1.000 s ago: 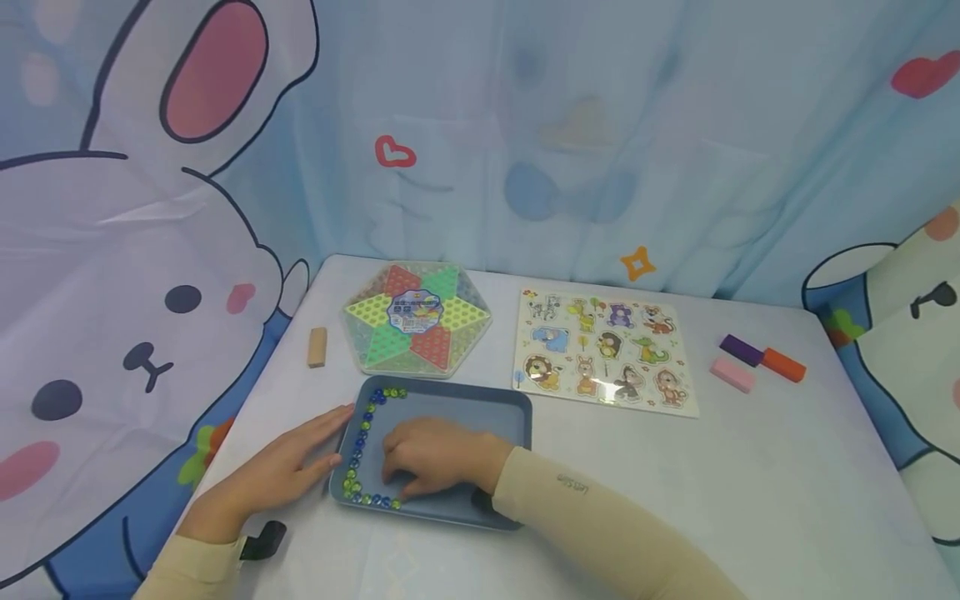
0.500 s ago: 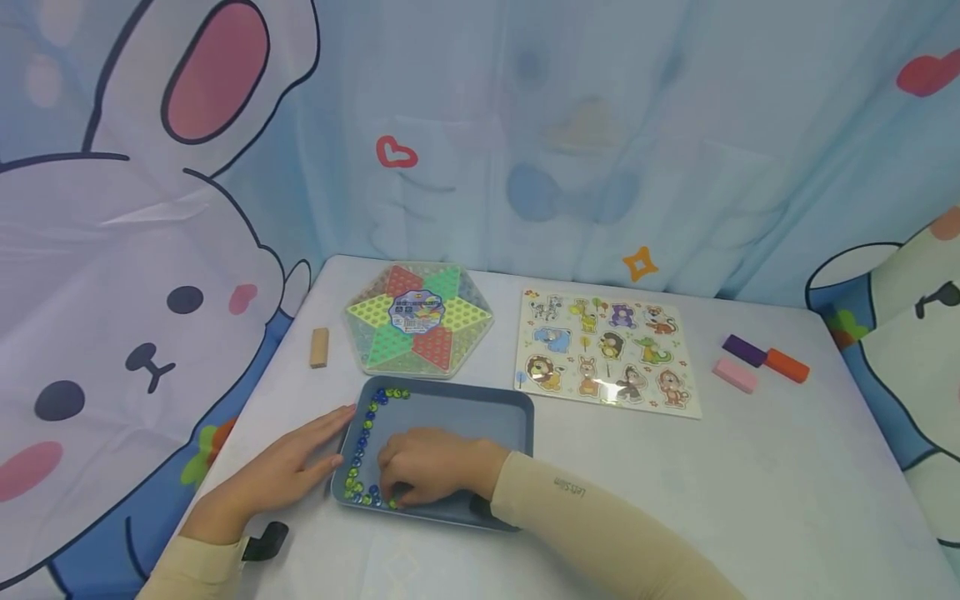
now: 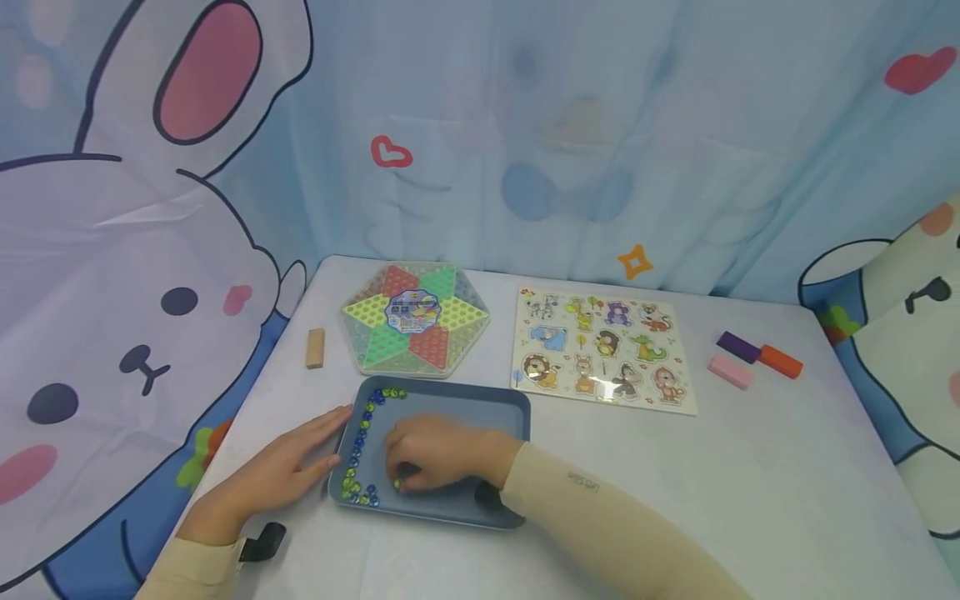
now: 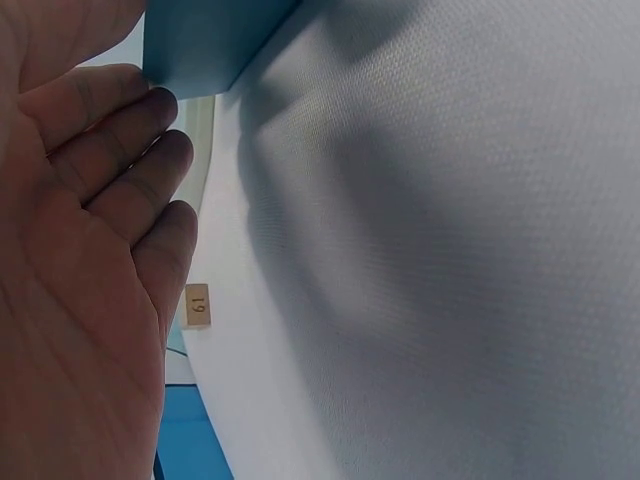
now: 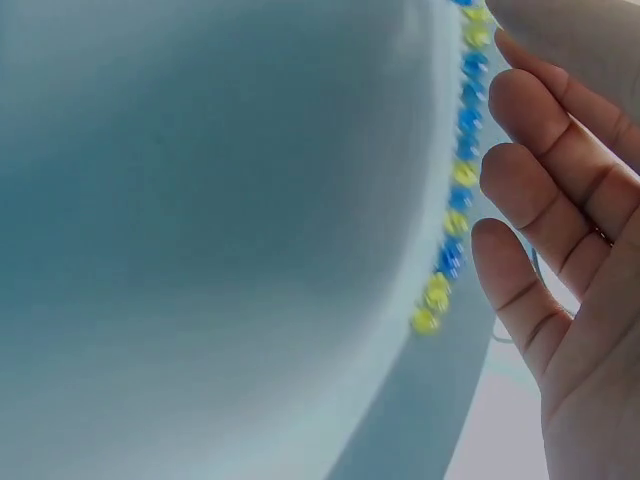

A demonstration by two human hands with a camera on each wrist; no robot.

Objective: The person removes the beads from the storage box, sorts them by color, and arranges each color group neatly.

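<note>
One round yellow-green glass marble [image 3: 397,483] sits pinched in right hand [image 3: 438,454], inside blue-grey rectangular tray [image 3: 487,408]; left hand [image 3: 281,467] straight-fingered at tray's left side. Slack pinch could drop it, scattering blue-and-yellow-green marble row [image 3: 356,452].

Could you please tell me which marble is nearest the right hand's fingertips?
The yellow-green marble at the thumb of the right hand, set apart inside the tray; the other visible marbles line the walls at its left end.

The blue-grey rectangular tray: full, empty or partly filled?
Partly: the tray has glassy round blue and yellow-green marbles along its left side; bare bottom shows farther right.
</note>
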